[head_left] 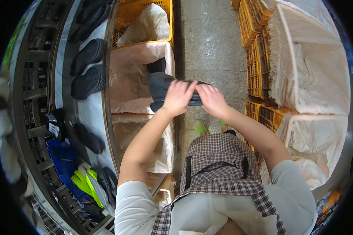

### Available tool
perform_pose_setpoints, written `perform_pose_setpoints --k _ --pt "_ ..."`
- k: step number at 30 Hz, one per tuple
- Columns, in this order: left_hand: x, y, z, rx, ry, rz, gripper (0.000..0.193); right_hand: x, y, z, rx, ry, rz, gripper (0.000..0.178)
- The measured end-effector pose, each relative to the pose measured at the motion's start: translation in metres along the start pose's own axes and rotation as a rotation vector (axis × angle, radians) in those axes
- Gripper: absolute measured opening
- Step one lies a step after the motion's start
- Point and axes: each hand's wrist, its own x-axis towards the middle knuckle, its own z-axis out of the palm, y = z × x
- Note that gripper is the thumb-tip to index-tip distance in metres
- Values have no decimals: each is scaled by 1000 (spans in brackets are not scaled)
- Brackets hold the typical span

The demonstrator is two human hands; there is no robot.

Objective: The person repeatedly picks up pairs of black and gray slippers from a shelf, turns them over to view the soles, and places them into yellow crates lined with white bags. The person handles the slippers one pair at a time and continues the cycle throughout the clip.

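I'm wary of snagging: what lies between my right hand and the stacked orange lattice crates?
In the head view, grey speckled floor shows between the bare right hand and those orange crates.

Toward 11 o'clock from the centre, the soft fabric bundle (159,86) is dark charcoal grey; beyond it, the latticed plastic crate (121,23) is golden yellow. At 2, the stacked plastic crates (255,70) are orange-yellow. At 4, the shoes (200,128) are lime green; at 5, the cloth apron (213,180) is brown, black and white check. At 8, the fabric gloves (86,183) glow neon yellow-green. At 10, the ribbed, elongated pieces (88,55) are black.
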Motion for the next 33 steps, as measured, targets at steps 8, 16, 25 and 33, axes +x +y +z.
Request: perform_pose_setpoints --k 8,16,25,33 --pt "-35 -242 84 -35 515 -1043 85 -6 78 69 214 -136 177 62" --pt "-67 -436 258 172 111 -1631 94 -192 134 169 186 -653 843 55" --pt "-46 -434 429 334 200 -1632 94 -254 146 219 113 -793 1033 52" --pt "-125 -450 377 -233 101 -1115 110 -201 138 256 403 -718 1239 41"
